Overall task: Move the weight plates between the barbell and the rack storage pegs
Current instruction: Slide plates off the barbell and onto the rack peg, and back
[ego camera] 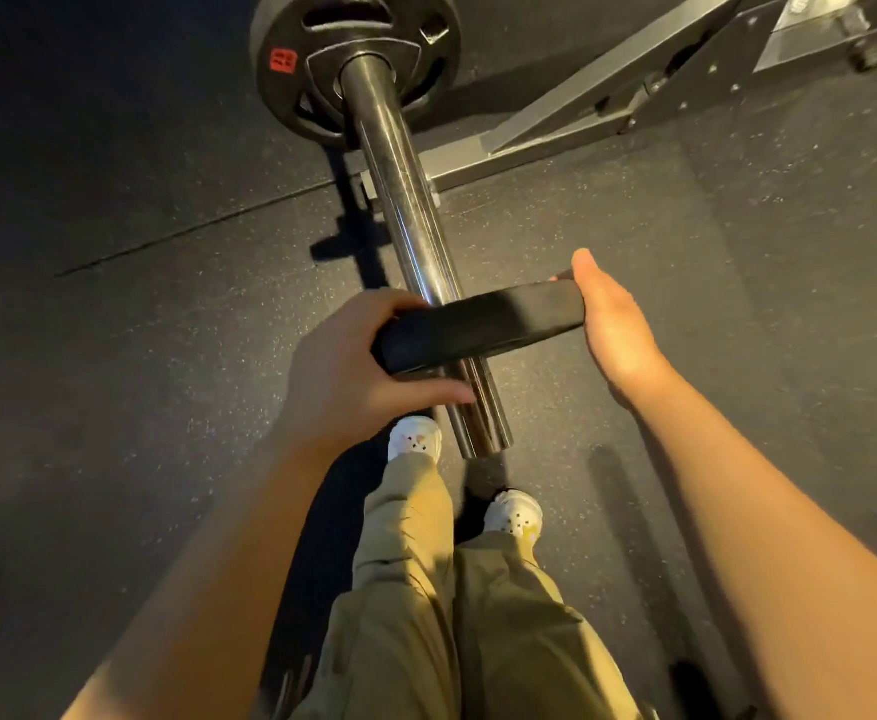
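Head view, items counted.

Barbell sleeve (415, 241): one, steel, running from far centre toward me, its free end near my feet.

Weight plates: two. Far plate (355, 59): one, black, with cut-out grips and a red label on its left side, seated far up the sleeve. Near plate (478, 327): one, black, seen edge-on, threaded on the sleeve close to its free end, well apart from the far plate.

Hands: two, both mine. My left hand (345, 366) grips the near plate's left edge, fingers curled over the top and thumb under it, the thumb tip touching the sleeve. My right hand (615, 324) lies flat against the plate's right edge, thumb straight and pointing far; my fingers are hidden behind the plate, so I cannot tell whether they curl round it.

Rack frame (597, 103): one, grey metal, its base bars crossing the far right.

Floor (140, 356): one dark speckled rubber surface, a seam running across the far left.

Shoes: two, white with small holes. Left shoe (415, 440) just left of the sleeve end; right shoe (514, 514) nearer me.

Trouser legs (426, 589): two, khaki.
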Demonstrator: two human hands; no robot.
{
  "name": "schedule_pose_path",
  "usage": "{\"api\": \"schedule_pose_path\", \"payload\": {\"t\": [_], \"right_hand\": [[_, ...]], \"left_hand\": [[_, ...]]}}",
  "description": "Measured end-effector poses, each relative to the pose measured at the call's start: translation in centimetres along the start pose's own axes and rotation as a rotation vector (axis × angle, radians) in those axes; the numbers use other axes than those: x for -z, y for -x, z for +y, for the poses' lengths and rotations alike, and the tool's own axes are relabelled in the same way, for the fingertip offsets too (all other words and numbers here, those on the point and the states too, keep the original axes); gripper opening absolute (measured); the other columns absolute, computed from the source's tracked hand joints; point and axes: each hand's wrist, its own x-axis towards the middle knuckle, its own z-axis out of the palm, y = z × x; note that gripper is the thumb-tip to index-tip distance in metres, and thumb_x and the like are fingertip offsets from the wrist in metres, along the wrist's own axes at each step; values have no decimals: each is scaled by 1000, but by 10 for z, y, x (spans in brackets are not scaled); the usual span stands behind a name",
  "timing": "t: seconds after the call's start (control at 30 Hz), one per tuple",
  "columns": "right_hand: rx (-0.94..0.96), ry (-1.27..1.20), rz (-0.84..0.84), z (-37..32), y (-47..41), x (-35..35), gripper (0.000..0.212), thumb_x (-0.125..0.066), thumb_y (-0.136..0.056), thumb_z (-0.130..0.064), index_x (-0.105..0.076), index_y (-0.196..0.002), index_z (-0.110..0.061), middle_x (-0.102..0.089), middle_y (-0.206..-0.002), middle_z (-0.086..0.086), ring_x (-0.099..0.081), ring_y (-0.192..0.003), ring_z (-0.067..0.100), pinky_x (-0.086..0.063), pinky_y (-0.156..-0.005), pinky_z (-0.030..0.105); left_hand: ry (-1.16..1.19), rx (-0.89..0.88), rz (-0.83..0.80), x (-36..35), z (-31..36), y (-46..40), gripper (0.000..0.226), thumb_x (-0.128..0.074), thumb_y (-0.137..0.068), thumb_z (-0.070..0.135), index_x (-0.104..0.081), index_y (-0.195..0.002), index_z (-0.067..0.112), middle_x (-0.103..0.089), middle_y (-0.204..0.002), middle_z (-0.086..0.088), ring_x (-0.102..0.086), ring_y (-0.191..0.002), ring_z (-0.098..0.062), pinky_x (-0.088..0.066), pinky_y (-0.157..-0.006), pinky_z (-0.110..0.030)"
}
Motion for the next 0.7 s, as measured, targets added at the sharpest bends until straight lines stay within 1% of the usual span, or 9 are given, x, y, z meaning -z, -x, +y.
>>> {"api": "schedule_pose_path", "payload": {"t": [0.13,0.27,0.3,0.37,0.4,0.47,0.57,0.63,0.7], "right_hand": [[85,2,67,2,6,-8,40,-28,-103,-40,-56,-82,-21,-55,-88,-4,-50,-89,15,-36,-87,34],[169,9,117,21,23,-4,43,-31,-99,-41,-62,-78,-18,-59,-81,-9,-54,-95,20,-38,-89,37],[166,-20,129,28,27,-4,45,-32,-95,-44,-62,-75,-18,-61,-80,-7,-55,-92,20,-39,-88,37],[150,-100,141,40,32,-5,45,-34,-90,-48,-62,-68,-20,-63,-78,-3,-56,-87,19,-40,-85,37],[143,-150,141,44,33,-6,45,-35,-90,-47,-62,-66,-20,-63,-78,-1,-55,-82,16,-41,-82,34],[133,-229,153,50,34,-7,45,-38,-97,-39,-61,-66,-16,-61,-78,5,-54,-70,7,-40,-71,21],[102,-263,146,47,31,-4,45,-38,-103,-28,-61,-68,-11,-60,-72,5,-51,-57,0,-38,-60,11],[66,-292,124,43,28,-2,47,-37,-102,-29,-61,-66,-10,-61,-65,0,-51,-54,-1,-38,-57,8],[23,-338,117,42,26,1,48,-39,-101,-33,-63,-67,-10,-63,-63,-4,-53,-55,-1,-40,-60,8]], "left_hand": [[-22,47,195,-9,-6,11,37,-71,-65,62,-51,-87,40,-52,-69,29,-54,-70,15,-37,-61,-10],[-42,85,185,-28,-15,33,28,-71,-69,47,-57,-89,33,-56,-72,25,-56,-71,10,-42,-66,-6],[-2,145,172,-36,-18,38,40,-70,-68,53,-62,-90,21,-60,-78,19,-53,-72,10,-45,-73,-11],[109,263,151,-46,-18,47,78,-71,-61,65,-65,-94,-5,-66,-85,-5,-45,-78,11,-49,-82,-23],[64,230,124,-47,-14,52,68,-75,-65,56,-65,-95,-4,-65,-85,-2,-46,-77,11,-48,-77,-20],[-100,91,161,-45,-2,57,32,-78,-72,34,-66,-95,17,-61,-83,15,-53,-76,10,-41,-67,-10],[-65,6,209,-39,7,52,34,-76,-70,42,-63,-96,24,-56,-83,22,-54,-76,10,-39,-66,-9],[6,-31,131,-35,4,51,40,-69,-67,55,-59,-98,31,-57,-87,23,-57,-82,3,-44,-69,-13],[317,26,46,-31,-6,54,44,-67,-68,63,-61,-100,32,-62,-100,12,-60,-95,-11,-50,-81,-26]]}}
